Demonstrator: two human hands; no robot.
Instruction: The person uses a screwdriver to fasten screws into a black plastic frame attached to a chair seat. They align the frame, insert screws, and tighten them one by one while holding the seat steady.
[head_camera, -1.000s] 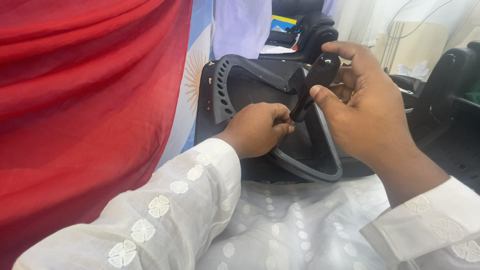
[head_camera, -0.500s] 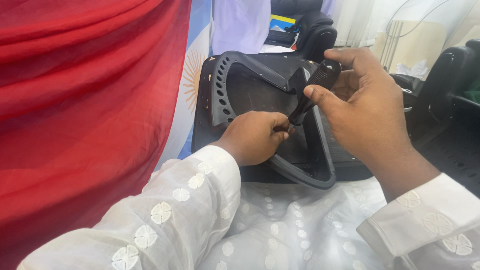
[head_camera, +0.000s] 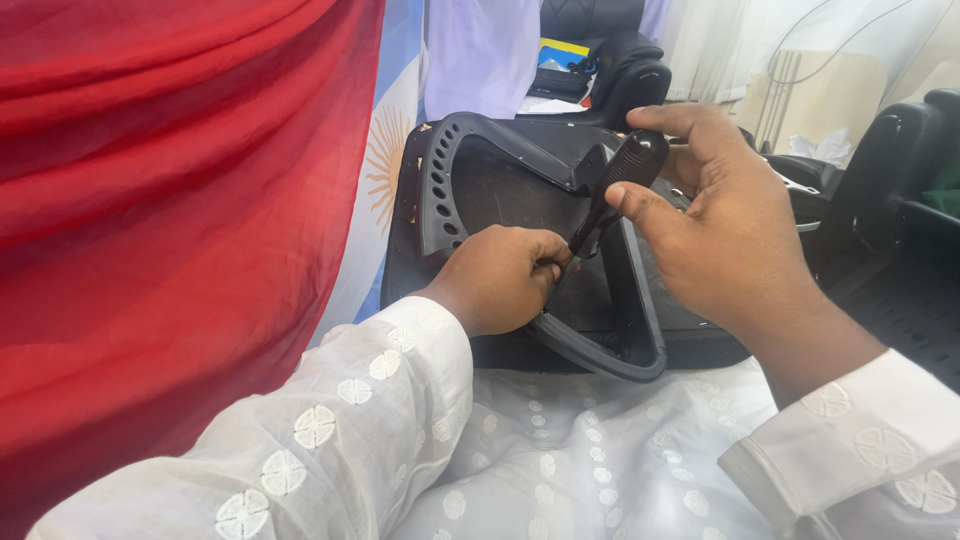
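Right hand (head_camera: 735, 225) grips the screwdriver (head_camera: 612, 190) handle at two o'clock; left hand (head_camera: 500, 275) pinches its tip against the black chair armrest (head_camera: 600, 345) at centre, resting on the lap.

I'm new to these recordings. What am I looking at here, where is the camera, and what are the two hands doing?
The camera sits on the person's head and looks down, so both arms in white embroidered sleeves are the wearer's own. The right hand grips the dark handle of a screwdriver, its shaft angled down toward the left hand, which is closed around the tip end. Under them lies a black plastic chair armrest frame with a row of holes, resting on a black chair part. A red cloth hangs on the left, and black office chairs stand behind.
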